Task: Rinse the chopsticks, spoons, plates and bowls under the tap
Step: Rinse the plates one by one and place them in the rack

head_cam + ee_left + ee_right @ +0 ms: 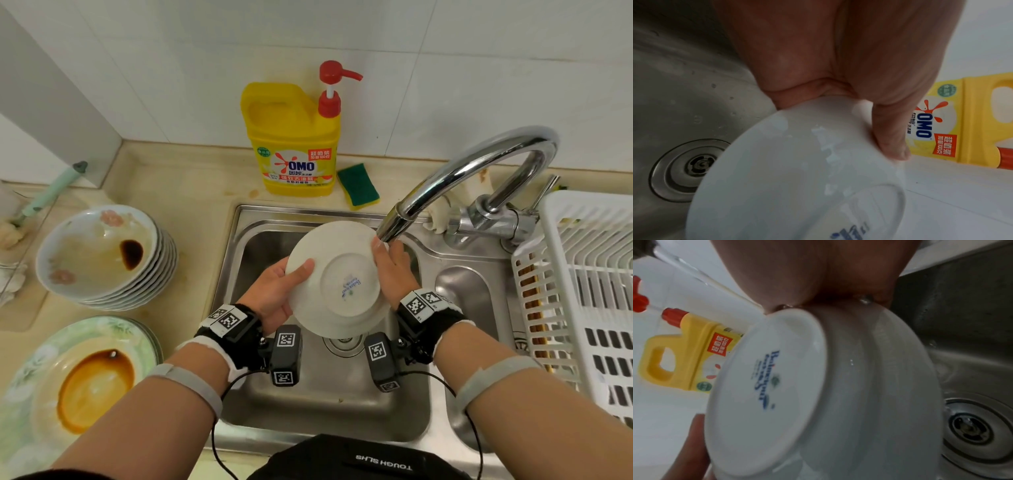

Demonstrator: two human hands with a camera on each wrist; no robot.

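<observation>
my left hand (pixel 274 294) and right hand (pixel 394 270) clasp the wet bowl (pixel 337 277) by its rim, slippery, breakable china.

Head view: bright, even, edges bowed. Wrist views: dimmer, soft-focused; left hand (pixel 818 53) shadowed, water possibly blurring the bowl (pixel 797 178) below it.

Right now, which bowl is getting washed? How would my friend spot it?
Find the metal sink and its curved tap. Under the spout, both hands hold a white bowl bottom-up. Unlike the stained bowls stacked on the counter, it shows a blue mark.
</observation>
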